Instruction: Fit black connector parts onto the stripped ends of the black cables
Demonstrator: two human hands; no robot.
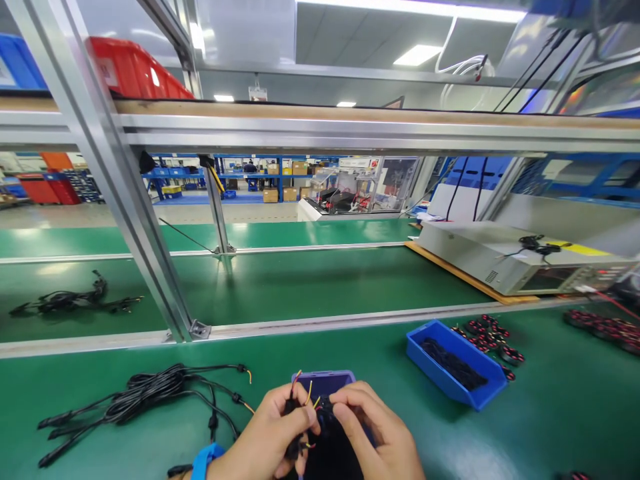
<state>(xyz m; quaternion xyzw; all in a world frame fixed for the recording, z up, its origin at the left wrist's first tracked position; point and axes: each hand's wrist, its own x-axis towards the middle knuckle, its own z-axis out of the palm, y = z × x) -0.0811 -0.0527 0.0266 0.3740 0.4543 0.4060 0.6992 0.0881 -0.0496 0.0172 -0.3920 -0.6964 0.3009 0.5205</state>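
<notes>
Near the bottom centre, my left hand (285, 427) is closed on black cable ends (291, 405) with thin red and yellow wires sticking out. My right hand (373, 423) pinches a small black part (326, 404) just right of those wires. The two hands are close together over a purple-blue bin (325, 375), whose lower part is hidden by the hands and a dark area. A blue band sits on my left wrist. To the left lies a bundle of black cables (150, 393), some with bare coloured wire ends.
A blue tray (480, 397) of black parts stands right of my hands, beside red-and-black coiled pieces (487, 333). Behind are a metal frame post (125, 193), a grey instrument (490, 257) and more black cables (75, 300) at the left.
</notes>
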